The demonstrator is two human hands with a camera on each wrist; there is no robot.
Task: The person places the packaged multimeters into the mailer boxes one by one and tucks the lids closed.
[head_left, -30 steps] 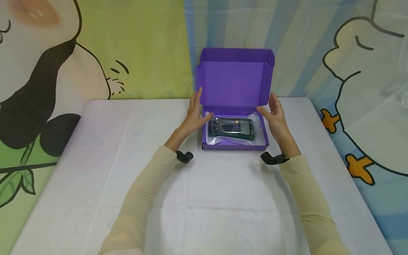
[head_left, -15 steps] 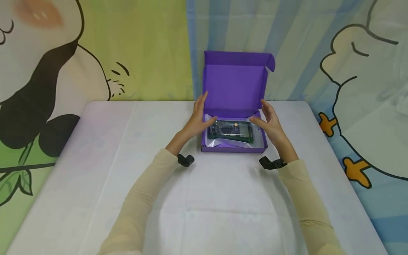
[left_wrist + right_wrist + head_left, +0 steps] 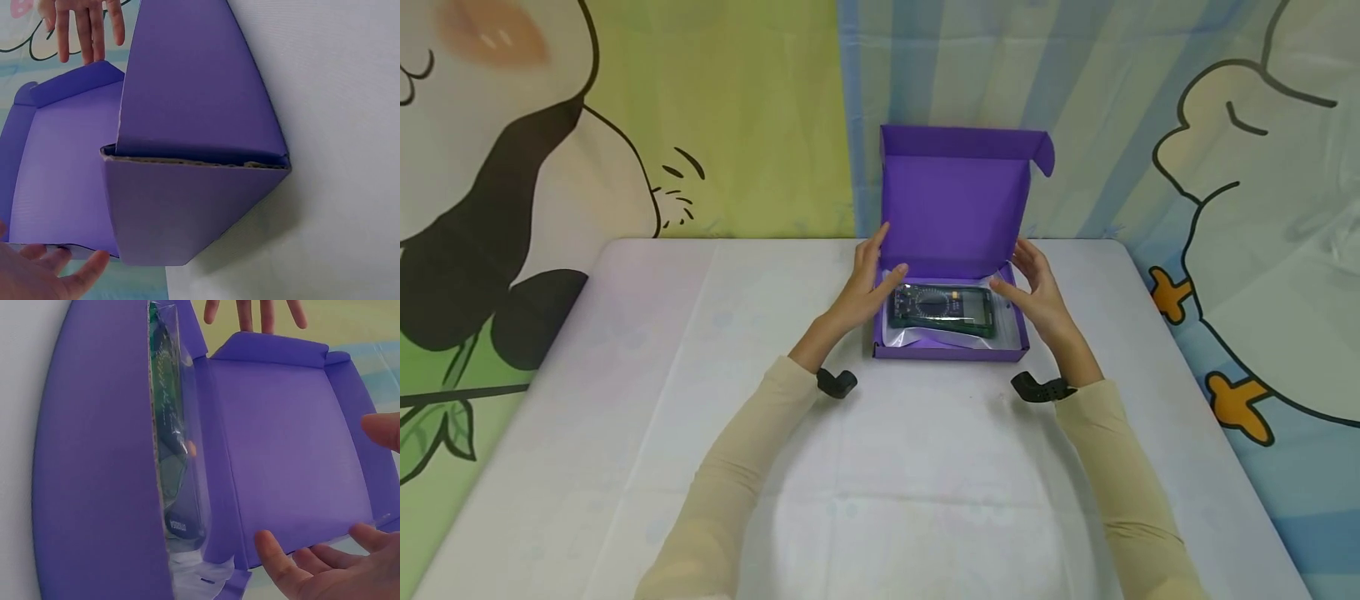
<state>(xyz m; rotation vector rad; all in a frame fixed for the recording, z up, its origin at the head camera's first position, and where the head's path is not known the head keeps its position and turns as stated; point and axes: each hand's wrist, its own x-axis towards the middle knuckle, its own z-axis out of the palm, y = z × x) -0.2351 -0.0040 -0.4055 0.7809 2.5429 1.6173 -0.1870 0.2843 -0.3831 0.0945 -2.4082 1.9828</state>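
A purple cardboard box sits on the table with its lid raised upright at the back. Inside it, a dark green digital multimeter lies in a clear plastic bag. My left hand is at the left side of the box, fingers straight along the lid's edge and thumb over the rim. On the other side, my right hand has its fingers at the lid's lower right edge, thumb above the bag. In the right wrist view, my right fingertips touch the lid's side flap.
A white cloth covers the table. Behind it hangs a cartoon-printed backdrop. The lid's front flap and right corner tab stick out at the top.
My right hand has moved inward against the lid's right edge. The lid's side flaps have folded inward, and its right corner tab now sticks out. My left hand has shifted slightly right.
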